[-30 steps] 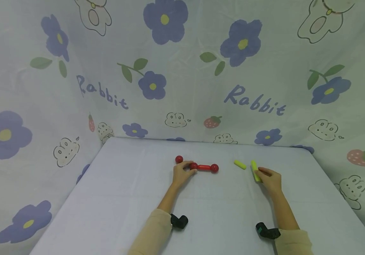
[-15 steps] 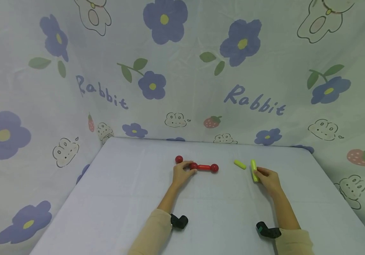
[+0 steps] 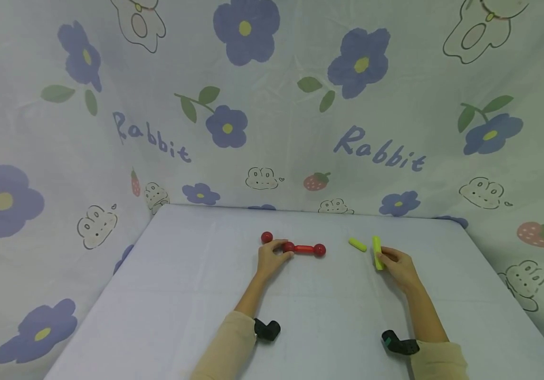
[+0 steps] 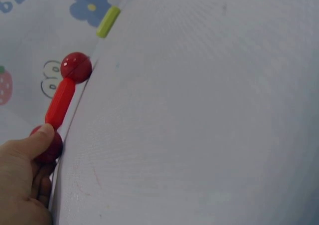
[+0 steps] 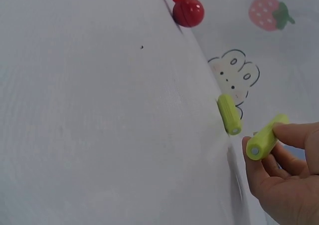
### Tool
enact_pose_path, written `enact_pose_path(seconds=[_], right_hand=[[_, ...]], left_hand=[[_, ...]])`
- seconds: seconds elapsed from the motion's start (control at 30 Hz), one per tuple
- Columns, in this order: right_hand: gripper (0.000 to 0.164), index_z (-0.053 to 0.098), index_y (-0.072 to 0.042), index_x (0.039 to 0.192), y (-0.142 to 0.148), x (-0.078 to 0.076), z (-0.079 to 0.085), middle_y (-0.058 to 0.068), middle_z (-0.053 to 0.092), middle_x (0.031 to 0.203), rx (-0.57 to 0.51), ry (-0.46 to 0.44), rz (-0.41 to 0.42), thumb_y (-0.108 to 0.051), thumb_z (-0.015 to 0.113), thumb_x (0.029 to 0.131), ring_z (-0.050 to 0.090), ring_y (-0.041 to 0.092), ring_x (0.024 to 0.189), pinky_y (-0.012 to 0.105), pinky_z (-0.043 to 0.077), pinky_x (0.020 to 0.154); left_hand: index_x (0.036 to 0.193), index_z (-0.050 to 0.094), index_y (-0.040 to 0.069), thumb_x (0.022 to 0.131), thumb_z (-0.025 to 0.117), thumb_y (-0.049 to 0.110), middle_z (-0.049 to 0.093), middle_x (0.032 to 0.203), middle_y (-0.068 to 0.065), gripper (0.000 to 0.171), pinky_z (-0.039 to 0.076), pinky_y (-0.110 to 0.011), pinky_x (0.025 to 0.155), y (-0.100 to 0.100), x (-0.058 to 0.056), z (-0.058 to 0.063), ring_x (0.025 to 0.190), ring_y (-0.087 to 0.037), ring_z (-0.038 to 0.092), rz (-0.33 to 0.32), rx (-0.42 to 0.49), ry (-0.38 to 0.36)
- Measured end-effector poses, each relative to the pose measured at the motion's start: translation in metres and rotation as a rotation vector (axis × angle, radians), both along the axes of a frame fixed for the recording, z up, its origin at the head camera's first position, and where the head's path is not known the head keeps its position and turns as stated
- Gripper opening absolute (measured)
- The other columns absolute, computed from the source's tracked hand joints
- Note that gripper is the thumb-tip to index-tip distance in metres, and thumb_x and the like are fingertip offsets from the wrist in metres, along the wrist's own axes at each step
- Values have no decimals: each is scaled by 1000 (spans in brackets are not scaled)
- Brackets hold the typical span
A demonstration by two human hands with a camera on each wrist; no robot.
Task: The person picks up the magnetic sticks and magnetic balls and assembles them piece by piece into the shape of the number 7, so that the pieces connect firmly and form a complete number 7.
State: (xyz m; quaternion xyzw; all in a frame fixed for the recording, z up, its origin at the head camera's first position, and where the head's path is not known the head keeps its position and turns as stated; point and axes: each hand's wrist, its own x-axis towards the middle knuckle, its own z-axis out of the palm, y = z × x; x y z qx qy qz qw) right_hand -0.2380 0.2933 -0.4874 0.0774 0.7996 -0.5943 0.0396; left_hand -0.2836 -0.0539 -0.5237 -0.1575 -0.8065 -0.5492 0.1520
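My left hand [image 3: 270, 260] pinches the near red ball [image 4: 52, 147] at the left end of a red rod [image 3: 304, 249]. A second red ball [image 3: 320, 250] is joined to the rod's other end, making a dumbbell shape. Behind my left fingers lies a loose red ball [image 3: 267, 237]. My right hand [image 3: 400, 269] holds a yellow-green rod [image 5: 266, 137] between thumb and fingers, tilted up, with a round silvery spot on its end. Another yellow-green rod [image 3: 358, 245] lies on the table to its left.
A white-covered table [image 3: 319, 316] spreads under both arms. Behind it and to the sides hangs a cloth [image 3: 281, 121] printed with flowers and rabbits. Black wrist devices [image 3: 267, 331] sit on both wrists.
My right hand has shifted slightly left and away from me, and the yellow-green rod in it has turned more upright in the head view. My left hand and the red pieces stay still.
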Motion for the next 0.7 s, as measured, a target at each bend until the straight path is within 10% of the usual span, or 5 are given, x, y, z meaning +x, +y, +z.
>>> enact_pose_path(seconds=[0.4,0.7], right_hand=[[62,33,16,136,-10,3,4,-3,55,103,-184,3,-20,-15,62,91,57,-2,87,14,49,78],[64,33,18,134,-14,4,0,-3,60,100,-244,-5,3,-13,66,88,63,4,86,20,52,81]], left_hand=[[106,67,-6,74,78,5,68,104,-19,35,50,-42,90,1,0,0,102,-31,63,8,6,-15],[106,67,-7,74,78,6,69,104,-18,37,50,-42,90,0,1,2,103,-31,63,4,5,-25]])
